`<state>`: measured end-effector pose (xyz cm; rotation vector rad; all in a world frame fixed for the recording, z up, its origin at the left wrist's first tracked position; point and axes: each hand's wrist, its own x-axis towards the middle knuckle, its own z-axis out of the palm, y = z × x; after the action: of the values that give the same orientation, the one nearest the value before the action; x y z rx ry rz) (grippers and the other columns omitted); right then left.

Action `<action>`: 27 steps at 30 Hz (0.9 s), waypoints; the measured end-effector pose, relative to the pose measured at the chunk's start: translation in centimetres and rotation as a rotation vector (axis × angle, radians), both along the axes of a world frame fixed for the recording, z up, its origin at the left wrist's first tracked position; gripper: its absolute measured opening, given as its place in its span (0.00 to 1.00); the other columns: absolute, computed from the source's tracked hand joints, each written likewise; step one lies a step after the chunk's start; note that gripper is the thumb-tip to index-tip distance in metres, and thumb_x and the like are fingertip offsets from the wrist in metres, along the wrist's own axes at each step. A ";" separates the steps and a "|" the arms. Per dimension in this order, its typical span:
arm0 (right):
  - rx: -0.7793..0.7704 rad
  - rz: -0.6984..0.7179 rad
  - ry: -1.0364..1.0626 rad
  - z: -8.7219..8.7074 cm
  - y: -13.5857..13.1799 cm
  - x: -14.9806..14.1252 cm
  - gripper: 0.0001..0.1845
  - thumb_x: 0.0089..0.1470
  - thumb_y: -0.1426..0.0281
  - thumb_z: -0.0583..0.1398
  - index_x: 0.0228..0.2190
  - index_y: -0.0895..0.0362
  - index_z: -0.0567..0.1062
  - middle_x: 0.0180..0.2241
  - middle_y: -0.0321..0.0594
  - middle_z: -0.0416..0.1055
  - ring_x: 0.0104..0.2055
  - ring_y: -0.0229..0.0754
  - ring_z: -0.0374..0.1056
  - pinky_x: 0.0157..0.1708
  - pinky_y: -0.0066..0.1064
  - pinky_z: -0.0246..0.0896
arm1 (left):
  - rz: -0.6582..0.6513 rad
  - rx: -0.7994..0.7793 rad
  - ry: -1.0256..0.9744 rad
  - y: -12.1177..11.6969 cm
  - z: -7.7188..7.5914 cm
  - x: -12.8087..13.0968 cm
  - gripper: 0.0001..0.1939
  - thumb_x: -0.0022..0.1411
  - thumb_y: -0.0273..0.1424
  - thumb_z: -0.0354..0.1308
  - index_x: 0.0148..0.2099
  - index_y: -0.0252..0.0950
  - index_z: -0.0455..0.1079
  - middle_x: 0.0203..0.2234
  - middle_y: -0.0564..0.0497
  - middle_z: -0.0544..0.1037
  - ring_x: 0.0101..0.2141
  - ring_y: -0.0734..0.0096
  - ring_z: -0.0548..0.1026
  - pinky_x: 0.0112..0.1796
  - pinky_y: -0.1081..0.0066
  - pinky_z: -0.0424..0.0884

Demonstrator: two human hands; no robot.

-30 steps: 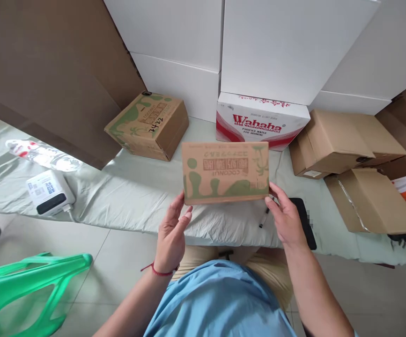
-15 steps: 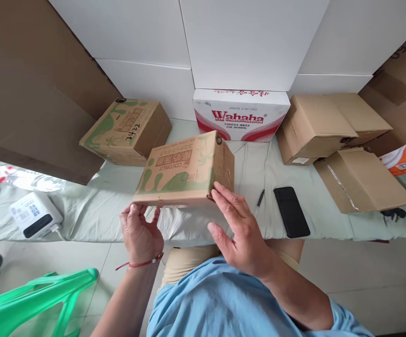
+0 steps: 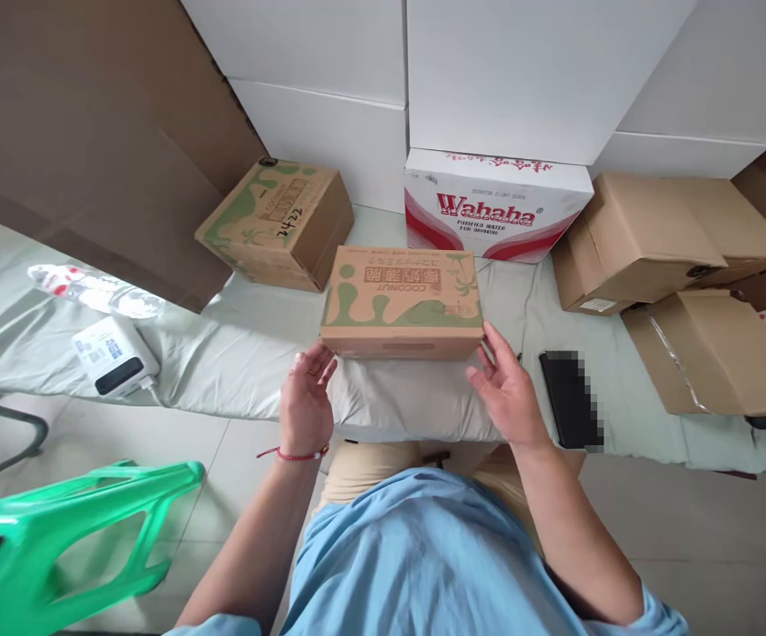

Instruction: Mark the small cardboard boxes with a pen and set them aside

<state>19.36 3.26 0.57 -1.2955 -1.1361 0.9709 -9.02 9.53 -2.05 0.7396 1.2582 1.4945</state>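
Observation:
A brown cardboard box [image 3: 402, 296] with green splashes, palm trees and the word COCONUT sits level in front of me, its long side facing me. My left hand [image 3: 308, 397] has its fingers curled at the near left corner of this box. At the near right corner my right hand [image 3: 505, 384] presses its fingers against the side, thumb held apart. Between them the two hands grip the box; the fingertips behind its corners are partly hidden. A similar box marked 2422 [image 3: 280, 221] stands just behind to the left.
A white and red Wahaha carton [image 3: 495, 208] stands at the back. Plain brown boxes [image 3: 648, 230] are on the right, near a black phone [image 3: 568, 397]. A white device [image 3: 116, 356] and a plastic bottle [image 3: 97, 290] lie left on the cloth-covered table [image 3: 409, 406]. A green stool [image 3: 91, 530] is lower left.
The coconut box has turned from slanted and tilted to square and level. My right hand has moved from its near corner to its right side. The view has shifted left.

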 end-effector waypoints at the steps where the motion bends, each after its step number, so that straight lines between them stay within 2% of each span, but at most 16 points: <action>1: -0.011 -0.033 0.043 -0.1 0.2 0.4 0.40 0.63 0.55 0.68 0.72 0.44 0.66 0.76 0.40 0.59 0.78 0.49 0.55 0.78 0.48 0.50 | -0.010 0.037 -0.006 -0.4 0.6 0.3 0.25 0.66 0.57 0.61 0.49 0.42 0.83 0.51 0.45 0.86 0.56 0.56 0.80 0.60 0.55 0.71; 4: 0.012 -0.113 0.128 0.4 0.6 1.7 0.39 0.61 0.57 0.70 0.70 0.46 0.69 0.73 0.42 0.64 0.77 0.50 0.58 0.77 0.52 0.50 | -0.091 0.191 0.012 -1.8 3.1 1.2 0.25 0.70 0.54 0.60 0.56 0.42 0.83 0.54 0.46 0.86 0.59 0.55 0.80 0.67 0.54 0.66; 8: 0.086 -0.178 0.168 2.3 1.1 3.5 0.36 0.59 0.61 0.70 0.66 0.48 0.73 0.71 0.45 0.68 0.76 0.55 0.60 0.76 0.60 0.50 | -0.187 0.333 0.097 -3.8 6.2 2.2 0.25 0.73 0.49 0.60 0.59 0.40 0.82 0.59 0.45 0.83 0.65 0.50 0.75 0.71 0.52 0.63; 12: 0.154 -0.202 0.085 3.7 0.9 4.5 0.34 0.60 0.60 0.68 0.66 0.48 0.73 0.71 0.44 0.67 0.76 0.58 0.59 0.76 0.61 0.49 | -0.265 0.327 0.077 -5.3 7.3 2.7 0.30 0.71 0.53 0.61 0.64 0.39 0.79 0.64 0.43 0.79 0.69 0.45 0.70 0.73 0.48 0.61; 17: 0.267 -0.229 -0.158 5.9 -0.4 4.2 0.33 0.64 0.62 0.66 0.68 0.45 0.71 0.72 0.40 0.66 0.77 0.58 0.57 0.76 0.60 0.51 | -0.329 0.276 -0.055 -5.6 6.3 2.9 0.34 0.69 0.57 0.60 0.67 0.42 0.74 0.67 0.42 0.76 0.69 0.47 0.71 0.69 0.50 0.66; 20: 0.367 -0.200 -0.351 8.6 -1.3 3.5 0.34 0.65 0.63 0.66 0.70 0.41 0.69 0.75 0.35 0.61 0.79 0.58 0.54 0.77 0.62 0.50 | -0.298 0.244 -0.149 -4.9 4.9 3.4 0.32 0.68 0.58 0.61 0.65 0.45 0.73 0.65 0.43 0.78 0.67 0.50 0.74 0.68 0.50 0.67; 22: 0.439 -0.157 -0.543 10.5 -1.5 2.7 0.34 0.65 0.64 0.67 0.69 0.40 0.69 0.74 0.34 0.62 0.78 0.59 0.56 0.76 0.63 0.52 | -0.290 0.180 -0.195 -4.7 3.6 4.0 0.33 0.65 0.60 0.62 0.63 0.46 0.71 0.61 0.42 0.81 0.64 0.51 0.77 0.67 0.49 0.68; 24: 0.536 -0.016 -0.730 12.0 -1.3 1.8 0.35 0.64 0.69 0.67 0.69 0.39 0.70 0.71 0.33 0.68 0.74 0.57 0.64 0.74 0.60 0.59 | -0.350 0.066 -0.214 -5.0 2.0 4.8 0.34 0.64 0.61 0.63 0.61 0.44 0.72 0.58 0.41 0.83 0.61 0.51 0.80 0.65 0.49 0.71; 27: 0.700 0.302 -0.877 13.2 -0.4 0.2 0.32 0.65 0.76 0.64 0.66 0.41 0.74 0.65 0.33 0.75 0.68 0.48 0.73 0.70 0.47 0.69 | -0.529 -0.076 -0.171 -6.4 -0.3 5.7 0.30 0.68 0.59 0.61 0.58 0.42 0.75 0.56 0.38 0.83 0.58 0.49 0.81 0.58 0.50 0.77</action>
<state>19.60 2.86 13.79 -0.9617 -2.1482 0.0916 -3.30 3.14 -2.30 0.7997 0.8941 1.0458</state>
